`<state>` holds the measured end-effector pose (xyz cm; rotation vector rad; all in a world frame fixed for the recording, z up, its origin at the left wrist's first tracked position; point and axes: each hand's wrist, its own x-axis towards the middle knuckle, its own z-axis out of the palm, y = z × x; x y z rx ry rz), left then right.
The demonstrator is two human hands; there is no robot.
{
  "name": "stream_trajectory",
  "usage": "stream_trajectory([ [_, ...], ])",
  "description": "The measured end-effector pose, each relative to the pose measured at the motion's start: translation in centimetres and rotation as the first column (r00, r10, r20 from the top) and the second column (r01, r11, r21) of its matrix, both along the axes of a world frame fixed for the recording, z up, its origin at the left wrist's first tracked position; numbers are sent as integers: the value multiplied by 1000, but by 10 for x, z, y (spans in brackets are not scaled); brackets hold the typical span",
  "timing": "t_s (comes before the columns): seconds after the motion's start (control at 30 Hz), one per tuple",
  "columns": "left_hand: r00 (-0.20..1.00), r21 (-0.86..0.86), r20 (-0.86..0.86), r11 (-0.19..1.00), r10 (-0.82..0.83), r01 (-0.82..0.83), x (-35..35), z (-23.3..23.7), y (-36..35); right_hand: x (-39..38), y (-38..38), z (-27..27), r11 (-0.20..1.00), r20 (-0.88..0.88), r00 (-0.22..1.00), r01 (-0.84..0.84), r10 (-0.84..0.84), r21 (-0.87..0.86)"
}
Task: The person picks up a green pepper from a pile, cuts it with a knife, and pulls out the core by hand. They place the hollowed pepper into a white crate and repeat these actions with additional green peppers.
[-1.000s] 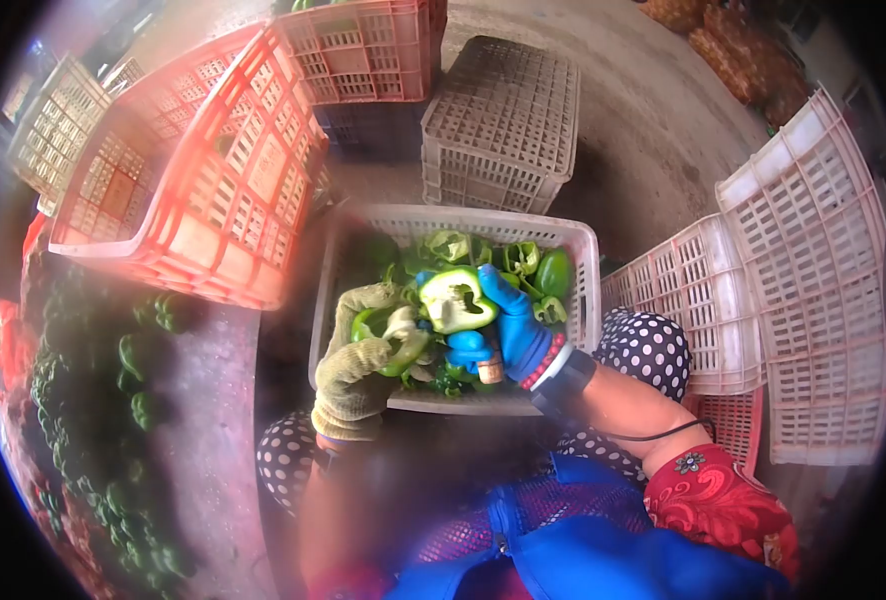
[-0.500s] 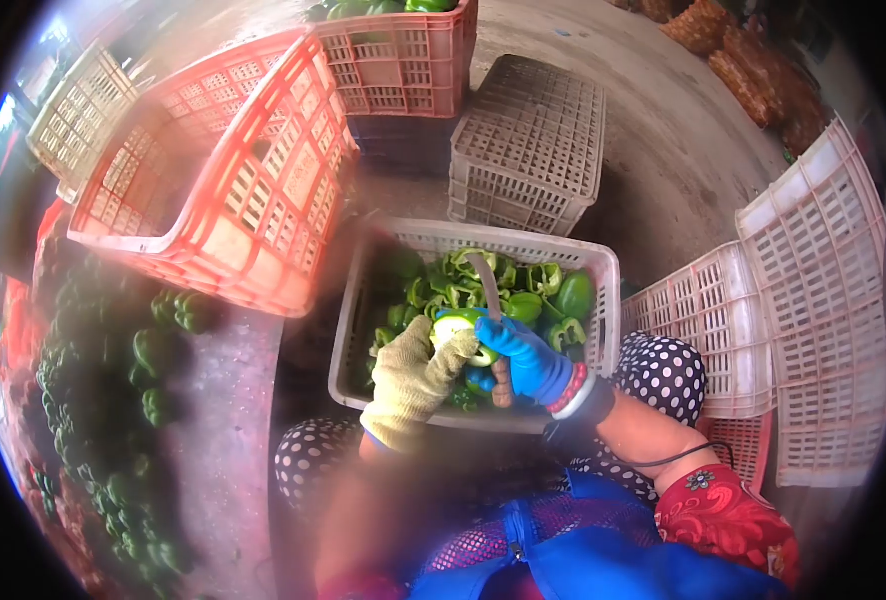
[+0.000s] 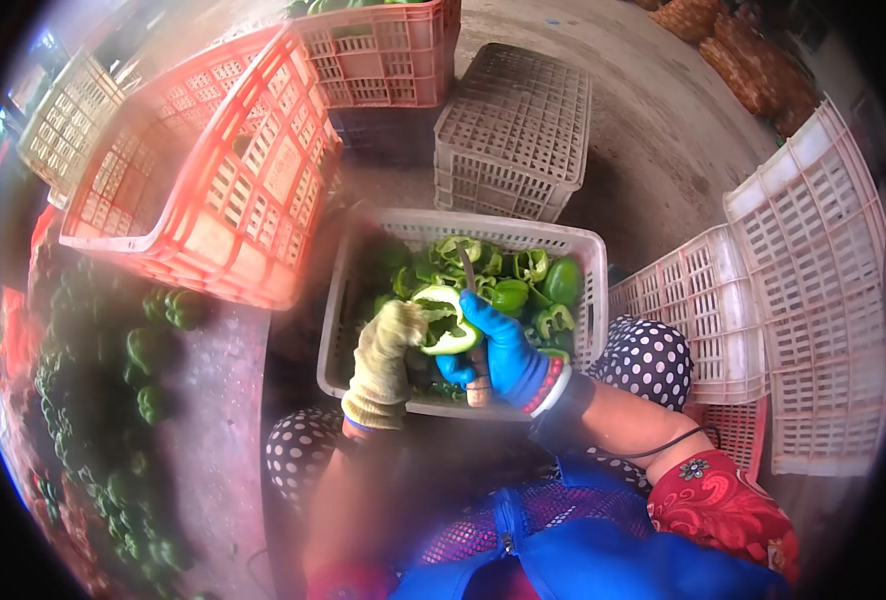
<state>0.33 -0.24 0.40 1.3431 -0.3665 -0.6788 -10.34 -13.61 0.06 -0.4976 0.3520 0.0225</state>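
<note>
Since 0.5 s earlier, the cut green bell pepper (image 3: 445, 318) had turned so that more of its pale hollow faced up, and the left hand (image 3: 383, 358) had slid from under it to its left edge. That hand wore a beige knit glove, and its fingers were curled against the pepper's side, gripping it. The right hand (image 3: 505, 355), in a blue glove, was closed around the wooden handle of a knife (image 3: 479, 385). Its forefinger lay along the pepper's right side, and the blade pointed away from the person, past the pepper.

Both hands held the pepper just above the near half of a white slatted crate (image 3: 587, 290), which was holding cut green pepper pieces (image 3: 535, 275). 1 red crate (image 3: 213, 190) leaned tilted to the left of it, and an upturned grey crate (image 3: 513, 130) stood beyond. Whole green peppers (image 3: 133, 370) lay heaped on the ground at far left.
</note>
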Motion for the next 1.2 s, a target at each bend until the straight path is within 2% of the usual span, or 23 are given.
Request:
stream_trajectory([
  [0.03, 997, -9, -19, 997, 80, -80, -3, 0, -4, 1, -2, -2, 1000, 27, 1000, -12, 12, 10],
  [0.1, 911, 43, -395, 993, 120, -112, -4, 10, -2, 0, -4, 0, 993, 98, 994, -48, 37, 107],
  [0.17, 839, -260, -538, 963, -83, -72, 1, 7, 4, -1, -10, 5, 955, 207, 976, -125, 70, 268],
  [0.2, 799, -403, -571, 913, -189, -72, 6, 5, 11, -1, -13, 13, 963, 237, 968, -134, 77, 233],
  [0.23, 828, -370, -537, 927, -159, -62, 9, 13, 26, 1, -17, 13, 969, 225, 971, -129, 81, 209],
  [0.27, 855, -335, -501, 941, -130, -54, 13, 21, 42, -3, -22, 15, 988, 66, 986, -152, 153, -22],
  [0.3, 925, -112, -378, 991, 27, -75, 12, 48, 72, -7, -26, 17, 947, -101, 977, -205, 185, -246],
  [0.33, 962, 116, -218, 983, 163, -141, 9, 80, 105, -8, -25, 21, 779, -126, 939, -335, 319, -530],
  [0.37, 975, 285, -81, 942, 206, -176, 4, 107, 136, -11, -25, 3, 482, -146, 928, -308, 344, -820],
  [0.4, 974, 450, 48, 865, 223, -221, -1, 135, 167, -15, -26, -14, 99, -190, 929, -232, 317, -968],
  [0.43, 980, 572, 111, 796, 165, -198, -7, 154, 191, -17, -23, -46, -348, -125, 972, -50, 197, -936],
  [0.47, 934, 861, 354, 407, -46, -307, -17, 158, 204, -13, -19, -37, -125, -301, 931, -279, 209, -952],
  [0.53, 910, 916, 266, -211, -318, -342, -10, 146, 239, -11, -17, 9, 302, -547, 772, -632, 325, -713],
  [0.57, 892, 892, 324, -212, -316, -400, -10, 135, 248, -6, -14, 8, 440, -460, 829, -559, 318, -703],
  [0.67, 761, 853, 517, 163, -392, -495, 79, 59, 286, -6, -24, -24, 795, -279, 924, -371, 263, -480],
  [0.7, 677, 800, 591, 213, -438, -561, 108, 51, 278, 0, -29, -24, 875, -340, 903, -373, 264, -309],
  [0.77, 473, 669, 715, 306, -515, -677, 166, 35, 263, 3, -36, -38, 953, -314, 931, -250, 188, -171],
  [0.8, 649, 703, 711, 254, -270, -665, 204, 12, 260, 6, -42, -49, 971, -320, 933, -209, 163, -116],
  [0.83, 734, 716, 679, 208, 16, -667, 243, -10, 257, 8, -44, -52, 972, -327, 937, -177, 119, -154],
  [0.87, 740, 718, 653, 178, 161, -673, 263, -19, 248, 9, -44, -55, 971, -333, 940, -145, 75, -191],
  [0.97, 701, 679, 651, 191, 291, -709, 282, -30, 228, 11, -41, -53, 975, -378, 925, -121, 42, -188],
  [1.1, 537, 432, 768, 337, 348, -836, 252, -29, 203, 8, -34, -58, 988, -377, 920, -144, 109, -64],
  [1.2, 534, 293, 667, 477, 519, -829, 229, -22, 195, 12, -21, -39, 993, -346, 931, -112, 118, 37],
])
